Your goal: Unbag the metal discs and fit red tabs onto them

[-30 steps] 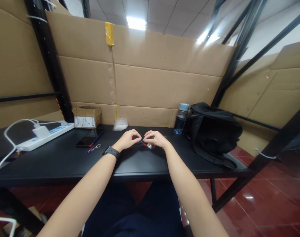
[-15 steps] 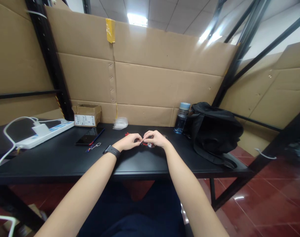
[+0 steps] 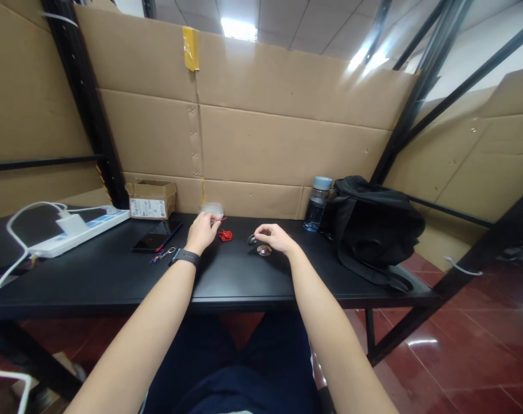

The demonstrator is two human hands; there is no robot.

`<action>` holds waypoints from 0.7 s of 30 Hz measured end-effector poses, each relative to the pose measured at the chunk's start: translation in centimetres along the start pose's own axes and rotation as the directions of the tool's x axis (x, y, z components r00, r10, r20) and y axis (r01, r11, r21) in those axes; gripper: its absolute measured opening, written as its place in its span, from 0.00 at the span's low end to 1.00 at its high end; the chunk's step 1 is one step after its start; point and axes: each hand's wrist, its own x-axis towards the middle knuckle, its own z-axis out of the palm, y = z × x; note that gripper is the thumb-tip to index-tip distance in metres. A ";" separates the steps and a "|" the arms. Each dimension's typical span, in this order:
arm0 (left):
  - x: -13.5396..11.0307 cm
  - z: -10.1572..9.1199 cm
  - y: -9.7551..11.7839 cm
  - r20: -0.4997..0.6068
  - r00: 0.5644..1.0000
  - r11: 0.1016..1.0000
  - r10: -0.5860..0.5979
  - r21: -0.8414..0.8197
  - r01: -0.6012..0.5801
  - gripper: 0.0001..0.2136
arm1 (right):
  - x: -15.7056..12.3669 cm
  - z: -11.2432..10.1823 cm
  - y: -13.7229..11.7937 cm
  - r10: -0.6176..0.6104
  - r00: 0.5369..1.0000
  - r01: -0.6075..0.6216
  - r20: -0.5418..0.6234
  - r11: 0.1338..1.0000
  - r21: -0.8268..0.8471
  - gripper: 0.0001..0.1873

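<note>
My left hand [image 3: 204, 231], with a dark watch on its wrist, is closed in a pinch at the back of the table. A thin red strand [image 3: 222, 219] sticks out from its fingertips. Just behind those fingers lies a clear plastic packet [image 3: 212, 209], partly hidden. Between my hands rests a bundle of red cord [image 3: 226, 235]. My right hand [image 3: 275, 238] pinches a small dark round disc [image 3: 252, 240] by its edge, tilted and raised over the table. Below that hand sits a shiny silver round piece [image 3: 264, 250] with red at its middle.
On the left are a phone [image 3: 157, 236], a keyring [image 3: 163, 255], an opened cardboard box [image 3: 152, 200] and a white power strip [image 3: 83, 232] with cables. A water bottle [image 3: 317, 204] and a black backpack [image 3: 376, 233] stand on the right. Cardboard panels [image 3: 261, 138] close off the back.
My hands, together before, have come apart. The left moved left and back with the red strand; the right stays near its place with the dark disc. The red bundle and silver piece are now uncovered.
</note>
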 end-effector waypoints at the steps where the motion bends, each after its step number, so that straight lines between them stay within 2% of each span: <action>1: 0.0 0.1 -0.5 0.027 0.999 0.999 -0.027 0.030 0.026 0.07 | 0.1 -0.1 0.2 0.015 0.999 -0.015 -0.050 1.000 0.012 0.12; 4: 0.0 0.4 -1.2 0.116 0.992 0.997 -0.040 0.069 0.032 0.07 | 0.3 -0.7 0.9 0.068 0.969 -0.074 -0.237 0.997 -0.019 0.09; 6: 0.0 0.7 -1.2 0.149 0.989 0.998 -0.020 0.065 0.011 0.08 | 0.3 -1.5 1.2 0.100 0.919 -0.150 -0.381 0.983 -0.105 0.08; 8: 0.0 1.1 -1.2 0.174 0.985 0.998 -0.006 0.059 -0.005 0.08 | 0.0 -2.5 1.4 0.140 0.838 -0.266 -0.528 0.949 -0.171 0.07; 11: 0.1 1.5 -1.2 0.198 0.980 0.998 -0.001 0.061 -0.011 0.09 | -0.7 -3.5 1.4 0.239 0.666 -0.495 -0.707 0.850 -0.179 0.08; 12: 0.1 1.6 -1.4 0.204 0.979 0.998 0.001 0.063 -0.014 0.09 | -0.9 -3.8 1.3 0.273 0.614 -0.560 -0.741 0.812 -0.165 0.09; 14: 0.1 1.8 -1.6 0.214 0.977 0.998 0.004 0.066 -0.018 0.09 | -1.4 -4.0 1.4 0.340 0.551 -0.649 -0.762 0.749 -0.135 0.11; 17: 0.1 2.0 -2.0 0.233 0.973 0.997 0.003 0.070 -0.020 0.10 | -1.8 -4.2 1.7 0.428 0.528 -0.718 -0.734 0.686 -0.116 0.13; 21: 0.2 2.4 -2.3 0.255 0.967 0.997 -0.005 0.072 -0.014 0.10 | -1.9 -4.3 2.4 0.433 0.545 -0.733 -0.718 0.661 -0.158 0.10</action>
